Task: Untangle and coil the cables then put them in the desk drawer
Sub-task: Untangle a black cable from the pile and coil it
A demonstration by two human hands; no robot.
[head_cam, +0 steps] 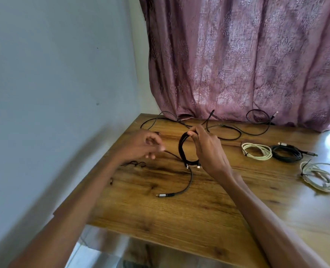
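One blurred left hand grip

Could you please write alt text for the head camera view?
A right hand holds up a black cable coil over a wooden desk, the left hand pinching its trailing end. Three coiled cables lie right; loose black cables sprawl behind.

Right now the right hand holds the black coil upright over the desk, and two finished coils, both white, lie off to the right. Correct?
Not quite. The head view shows three finished coils to the right, not two: a white coil, a black coil beside it, and another white coil nearer the desk edge. The rest stands: the right hand holds the black coil in hand upright.
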